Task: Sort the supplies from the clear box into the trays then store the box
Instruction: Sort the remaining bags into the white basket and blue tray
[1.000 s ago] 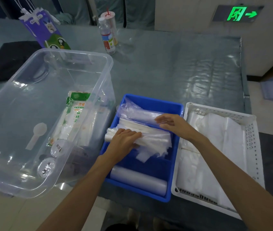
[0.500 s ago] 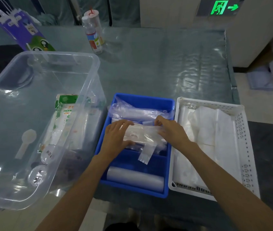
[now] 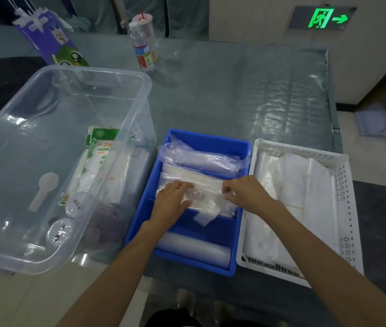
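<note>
Under both hands, clear bags point(image 3: 196, 192) settle into the blue tray point(image 3: 244, 147), left hand point(image 3: 172, 202) flat, right hand point(image 3: 246, 193) pinching; next, likely reach left to the clear box point(image 3: 140, 90).

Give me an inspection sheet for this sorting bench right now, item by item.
Surface: table under wrinkled clear plastic sheeting.
Job's things: clear box still holds a green-labelled packet, a white spoon and small lidded cups; blue tray holds plastic bags and a roll; white perforated tray holds white sheets.
Clutter: water bottle, lidded cup with red straw, purple paper bag, black cloth.
Hands: left hand lies flat on the bags; right hand pinches their edge.
Cables: nothing seen.
Surroundings: green exit sign, tiled floor.
</note>
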A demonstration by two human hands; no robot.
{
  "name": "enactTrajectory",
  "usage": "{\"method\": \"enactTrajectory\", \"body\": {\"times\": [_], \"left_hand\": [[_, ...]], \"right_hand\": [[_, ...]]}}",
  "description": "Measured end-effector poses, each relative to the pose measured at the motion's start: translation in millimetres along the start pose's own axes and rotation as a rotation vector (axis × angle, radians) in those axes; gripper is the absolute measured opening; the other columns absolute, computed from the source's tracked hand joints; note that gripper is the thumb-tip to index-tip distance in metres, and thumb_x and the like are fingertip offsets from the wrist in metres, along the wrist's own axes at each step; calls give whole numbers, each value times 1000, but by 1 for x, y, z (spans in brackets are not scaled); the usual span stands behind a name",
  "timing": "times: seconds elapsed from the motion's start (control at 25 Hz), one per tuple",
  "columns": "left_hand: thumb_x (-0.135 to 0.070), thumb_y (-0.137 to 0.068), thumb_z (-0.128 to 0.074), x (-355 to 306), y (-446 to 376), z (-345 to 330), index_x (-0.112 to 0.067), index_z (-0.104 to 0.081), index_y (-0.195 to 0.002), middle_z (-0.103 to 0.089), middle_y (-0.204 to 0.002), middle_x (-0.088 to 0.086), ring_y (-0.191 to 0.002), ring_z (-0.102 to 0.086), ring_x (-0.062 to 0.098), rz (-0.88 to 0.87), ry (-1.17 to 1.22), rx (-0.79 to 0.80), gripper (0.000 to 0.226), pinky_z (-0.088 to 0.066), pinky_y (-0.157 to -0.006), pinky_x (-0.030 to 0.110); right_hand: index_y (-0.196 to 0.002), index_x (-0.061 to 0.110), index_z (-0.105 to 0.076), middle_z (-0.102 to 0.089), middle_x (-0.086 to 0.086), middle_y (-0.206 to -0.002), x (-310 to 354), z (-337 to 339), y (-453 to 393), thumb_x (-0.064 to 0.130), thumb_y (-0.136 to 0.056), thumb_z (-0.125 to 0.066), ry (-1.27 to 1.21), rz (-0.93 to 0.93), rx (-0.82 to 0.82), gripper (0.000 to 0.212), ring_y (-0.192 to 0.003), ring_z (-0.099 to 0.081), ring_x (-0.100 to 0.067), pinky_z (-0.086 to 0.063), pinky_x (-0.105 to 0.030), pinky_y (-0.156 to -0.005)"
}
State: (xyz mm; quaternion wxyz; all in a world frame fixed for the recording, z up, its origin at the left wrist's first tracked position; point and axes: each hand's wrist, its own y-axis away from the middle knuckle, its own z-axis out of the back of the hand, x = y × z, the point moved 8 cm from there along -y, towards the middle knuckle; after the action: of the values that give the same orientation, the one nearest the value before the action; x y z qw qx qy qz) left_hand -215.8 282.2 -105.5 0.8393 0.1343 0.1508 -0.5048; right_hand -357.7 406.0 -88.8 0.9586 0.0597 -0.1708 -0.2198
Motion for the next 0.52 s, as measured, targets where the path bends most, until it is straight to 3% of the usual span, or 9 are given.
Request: {"method": "enactTrajectory", "body": {"times": [0.24,0.52], "left_hand": [[-27,-91,-59,-6,10,24,-26,-46,-135,-55,-131,-5,-116,-53,19,0,-97,-53,47,-44,-91,33],[-14,-76,-71,-35,25,90,-18,-63,-113,-68,-103,0,-92,-65,25,-132,-253,-308,37,-54,-74,34]], "right_hand": [[-108,22,-65,-68,3,-109,6,22,6,34,-93,-57,-106,2,-6,21,-92,-64,-15,-47,-22,-82],[-106,22,-61,-65,3,-108,43,83,-4,32,-95,-50,-18,95,-122,18,-84,-60,-17,-52,-33,-77]]}}
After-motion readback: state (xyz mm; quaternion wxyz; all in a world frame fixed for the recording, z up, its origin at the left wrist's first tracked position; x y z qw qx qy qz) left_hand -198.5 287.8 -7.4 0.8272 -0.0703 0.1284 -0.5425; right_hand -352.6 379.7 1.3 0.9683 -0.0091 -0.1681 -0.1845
